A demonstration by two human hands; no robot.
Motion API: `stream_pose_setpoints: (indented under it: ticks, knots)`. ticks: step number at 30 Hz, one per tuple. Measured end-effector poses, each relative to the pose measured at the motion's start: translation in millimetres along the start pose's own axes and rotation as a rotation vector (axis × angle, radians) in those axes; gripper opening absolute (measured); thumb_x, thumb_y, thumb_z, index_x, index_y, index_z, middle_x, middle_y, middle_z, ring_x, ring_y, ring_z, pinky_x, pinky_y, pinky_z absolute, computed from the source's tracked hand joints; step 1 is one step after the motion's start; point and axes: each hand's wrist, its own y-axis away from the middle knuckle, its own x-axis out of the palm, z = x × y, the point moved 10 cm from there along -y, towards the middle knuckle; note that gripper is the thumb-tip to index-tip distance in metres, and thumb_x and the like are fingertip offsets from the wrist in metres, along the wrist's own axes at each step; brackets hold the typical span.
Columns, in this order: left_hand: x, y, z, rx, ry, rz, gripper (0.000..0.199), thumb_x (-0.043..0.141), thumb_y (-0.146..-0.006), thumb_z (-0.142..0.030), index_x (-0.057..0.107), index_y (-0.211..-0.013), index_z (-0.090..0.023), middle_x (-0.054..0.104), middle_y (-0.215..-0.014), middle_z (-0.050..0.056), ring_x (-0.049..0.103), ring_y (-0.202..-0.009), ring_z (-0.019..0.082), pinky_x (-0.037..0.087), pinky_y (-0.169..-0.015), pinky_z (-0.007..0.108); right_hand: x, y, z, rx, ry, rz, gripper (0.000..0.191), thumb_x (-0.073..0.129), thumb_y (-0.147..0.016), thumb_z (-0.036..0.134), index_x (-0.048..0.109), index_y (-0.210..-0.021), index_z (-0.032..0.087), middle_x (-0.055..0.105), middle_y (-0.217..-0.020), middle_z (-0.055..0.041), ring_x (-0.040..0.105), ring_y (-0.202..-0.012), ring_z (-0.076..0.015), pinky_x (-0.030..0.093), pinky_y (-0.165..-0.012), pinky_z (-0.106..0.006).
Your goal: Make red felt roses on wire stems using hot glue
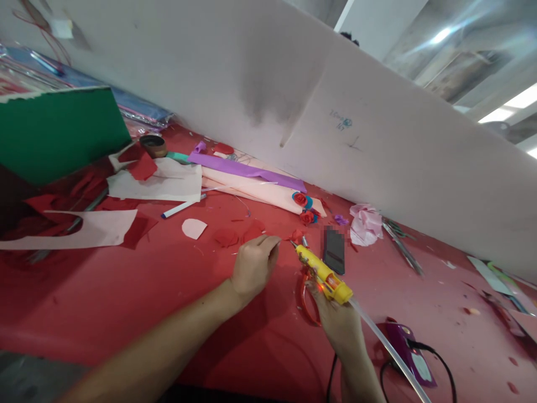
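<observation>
My right hand [335, 319] is wrapped round a yellow glue gun [321, 271], whose nozzle points up and left and whose long clear glue stick trails to the lower right. Just left of the nozzle, my left hand [255, 266] has its fingers pinched together, a thin red piece [285, 240] showing at their tips. Red-handled scissors [307, 302] lie on the table beside my right hand. Red paper petals [226, 237] lie beyond my left hand. Two red paper flowers with blue [301, 200] rest farther back.
On the red table [210, 347] are a phone [334, 250], crumpled pink paper [366, 224], a purple power box [411, 352] with black cables, a pen [183, 206] and white paper [159, 180]. A pale partition [260, 78] rises behind.
</observation>
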Motion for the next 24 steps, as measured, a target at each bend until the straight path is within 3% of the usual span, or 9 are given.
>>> stream_pose_setpoints:
  ticks: [9,13,15,18,21,24]
  knots:
    - [-2.6,-2,4,-0.056,0.056,-0.008,0.018,0.050,-0.086,-0.014,0.067,-0.092,-0.018,0.072,-0.087,0.008,0.065,-0.073,0.016,0.048,-0.069,0.026,-2,2,1,0.025,-0.048,-0.021,0.034,0.061,-0.075,0.048,0.067,-0.087,0.016,0.072,-0.072,-0.0065,0.067,-0.062,-0.0211,0.053,-0.053,-0.026]
    - [-2.4,-3,12,-0.116,0.088,-0.029,0.017,0.051,-0.085,-0.016,0.067,-0.089,-0.019,0.072,-0.086,0.007,0.065,-0.074,0.016,0.048,-0.070,0.026,-21,4,-14,0.054,-0.039,-0.051,0.039,0.061,-0.075,0.049,0.066,-0.095,0.016,0.073,-0.080,-0.0074,0.068,-0.070,-0.0220,0.053,-0.058,-0.026]
    - [-2.1,-3,18,-0.170,0.120,-0.038,0.016,0.052,-0.085,-0.017,0.067,-0.088,-0.019,0.072,-0.086,0.006,0.064,-0.074,0.016,0.047,-0.070,0.026,-24,2,-26,0.039,0.036,0.022,0.037,0.059,-0.078,0.048,0.063,-0.098,0.017,0.071,-0.081,-0.0062,0.066,-0.068,-0.0204,0.051,-0.055,-0.026]
    - [-4.6,-5,29,-0.270,0.202,-0.063,0.015,0.052,-0.084,-0.020,0.067,-0.086,-0.019,0.072,-0.085,0.004,0.064,-0.074,0.016,0.047,-0.070,0.026,-17,-4,-39,-0.074,0.268,0.191,0.025,0.055,-0.083,0.040,0.058,-0.097,0.019,0.066,-0.079,-0.0038,0.061,-0.065,-0.0183,0.048,-0.056,-0.026]
    - [-14.9,-9,39,-0.358,0.301,-0.124,0.015,0.052,-0.083,-0.022,0.067,-0.083,-0.019,0.070,-0.079,0.003,0.062,-0.072,0.015,0.046,-0.068,0.026,-2,-12,-37,-0.300,0.484,0.291,0.015,0.047,-0.087,0.028,0.053,-0.098,0.019,0.062,-0.093,-0.0075,0.060,-0.081,-0.0207,0.049,-0.072,-0.031]
    - [-33.6,-15,50,-0.412,0.402,-0.223,0.015,0.053,-0.082,-0.024,0.067,-0.087,-0.018,0.068,-0.077,0.002,0.059,-0.066,0.014,0.044,-0.064,0.024,18,-25,-33,-0.421,0.743,0.339,0.022,0.043,-0.084,0.014,0.051,-0.105,0.017,0.058,-0.105,-0.0122,0.055,-0.095,-0.0240,0.045,-0.083,-0.035]
